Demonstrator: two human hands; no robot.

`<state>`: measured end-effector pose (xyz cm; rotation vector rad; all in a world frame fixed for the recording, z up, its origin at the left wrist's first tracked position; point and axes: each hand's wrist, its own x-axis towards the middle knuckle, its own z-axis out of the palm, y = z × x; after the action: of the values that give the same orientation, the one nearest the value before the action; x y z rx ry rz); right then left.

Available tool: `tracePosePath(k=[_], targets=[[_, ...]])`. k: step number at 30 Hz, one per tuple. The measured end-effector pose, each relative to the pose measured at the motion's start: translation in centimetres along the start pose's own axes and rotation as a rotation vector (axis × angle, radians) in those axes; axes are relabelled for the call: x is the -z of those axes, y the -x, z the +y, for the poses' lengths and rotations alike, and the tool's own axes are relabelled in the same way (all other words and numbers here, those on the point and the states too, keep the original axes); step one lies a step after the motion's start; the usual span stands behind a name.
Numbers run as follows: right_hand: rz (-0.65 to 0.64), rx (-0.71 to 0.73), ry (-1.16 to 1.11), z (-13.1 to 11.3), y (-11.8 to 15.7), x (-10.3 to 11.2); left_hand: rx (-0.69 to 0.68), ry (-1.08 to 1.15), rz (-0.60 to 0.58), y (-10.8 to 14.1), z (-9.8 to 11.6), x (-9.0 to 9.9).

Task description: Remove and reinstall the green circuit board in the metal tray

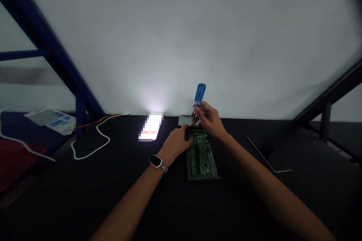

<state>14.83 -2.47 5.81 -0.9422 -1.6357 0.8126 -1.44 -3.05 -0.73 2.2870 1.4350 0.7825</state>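
A green circuit board (203, 158) lies in a dark shallow casing (189, 171) on the black table. My right hand (210, 120) is closed around a screwdriver (200, 93) with a clear blue handle, held nearly upright with its top leaning slightly right. Its shaft points down at the far end of the casing; the tip is too dark to make out. My left hand (178, 141), with a smart band on the wrist, grips the casing's far left corner, thumb on the near side. Behind the fingers lies a flat grey piece (185, 120), partly covered.
A brightly lit phone (151, 127) lies left of my hands by the wall. A white cable (90, 155) curls farther left, near a white and blue packet (52, 119) and red cloth (17, 162). A thin bent metal strip (263, 158) is at the right. Blue frame bars (56, 60) rise at the left.
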Motion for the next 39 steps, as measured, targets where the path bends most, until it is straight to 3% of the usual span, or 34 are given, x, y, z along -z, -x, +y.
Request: tracePosePath(k=[4, 7, 12, 18, 23, 31, 36, 39], targets=[[-0.031, 0.005, -0.013, 0.1, 0.0, -0.1, -0.162, 0.046, 0.157, -0.6, 0.4, 1.1], [-0.038, 0.012, -0.017, 0.3, -0.1, 0.0, -0.248, 0.191, 0.170, -1.4, 0.5, 1.4], [-0.045, -0.007, -0.013, 0.6, -0.1, 0.1, -0.176, 0.365, 0.113, -2.4, 0.0, 1.1], [0.096, -0.041, 0.093, 2.0, 0.2, -0.1, -0.192, 0.341, 0.182, -2.6, -0.2, 1.0], [0.142, -0.025, 0.095, 1.9, -0.1, -0.3, -0.149, 0.314, 0.241, -2.6, -0.2, 0.7], [0.216, 0.002, 0.113, 1.9, -0.6, -0.5, -0.144, 0.343, 0.239, -3.1, -0.4, 0.4], [0.149, -0.005, 0.110, 1.6, -0.6, -0.5, -0.121, 0.348, 0.249, -3.0, -0.7, 0.1], [0.055, -0.006, 0.095, 1.2, -0.6, -0.1, -0.162, 0.333, 0.190, -2.7, -0.8, 0.1]])
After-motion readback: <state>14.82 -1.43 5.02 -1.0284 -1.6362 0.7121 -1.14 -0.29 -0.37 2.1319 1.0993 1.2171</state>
